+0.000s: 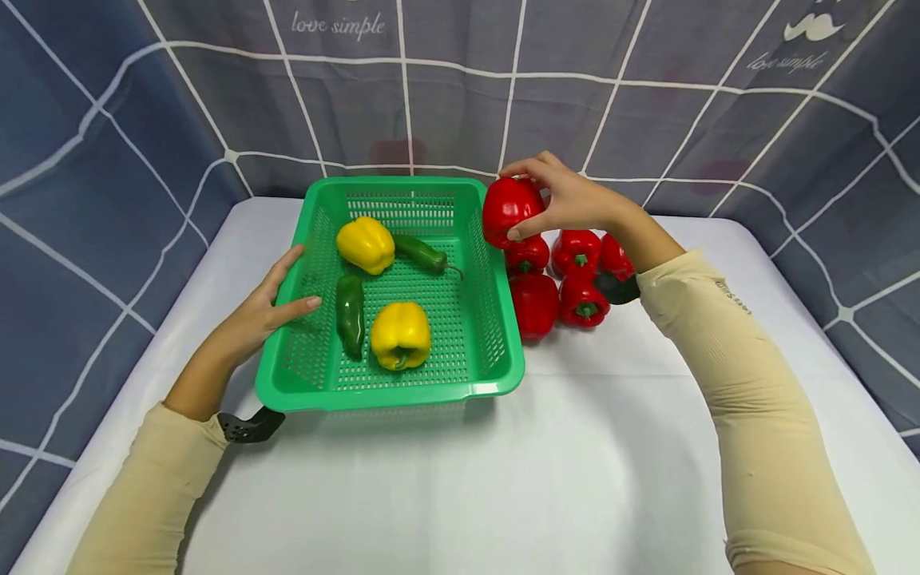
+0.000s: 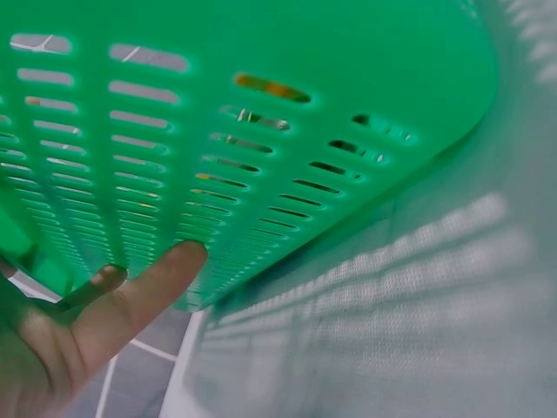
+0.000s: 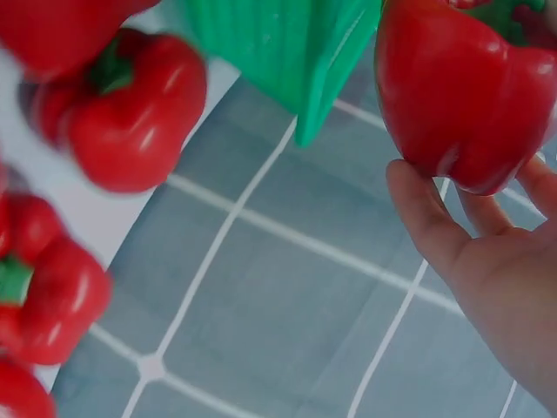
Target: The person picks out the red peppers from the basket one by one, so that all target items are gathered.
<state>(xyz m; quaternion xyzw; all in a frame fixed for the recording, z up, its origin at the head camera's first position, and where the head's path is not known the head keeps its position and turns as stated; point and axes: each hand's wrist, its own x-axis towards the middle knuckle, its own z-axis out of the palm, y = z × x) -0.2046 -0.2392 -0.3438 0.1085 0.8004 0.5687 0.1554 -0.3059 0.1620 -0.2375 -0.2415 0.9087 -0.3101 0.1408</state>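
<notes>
My right hand (image 1: pixel 568 200) grips a red bell pepper (image 1: pixel 509 208), raised over the right rim of a green plastic basket (image 1: pixel 388 401). Seen from the right wrist, fingertips and thumb are spread around that pepper. On the basket's left side, my left hand (image 1: pixel 251 319) holds the rim, thumb reaching over the inside. The left wrist view has its fingers (image 2: pixel 165 270) against the slotted outer wall. Inside the basket lie a yellow bell pepper (image 1: pixel 366 244) at the back, another yellow bell pepper (image 1: pixel 400 335) in front, and two long green peppers (image 1: pixel 350 315).
Several red bell peppers (image 1: pixel 584 298) are clustered on the white table (image 1: pixel 446 487), just right of the basket. A grey-blue curtain (image 1: pixel 460 112) with white grid lines surrounds the table at the back and sides.
</notes>
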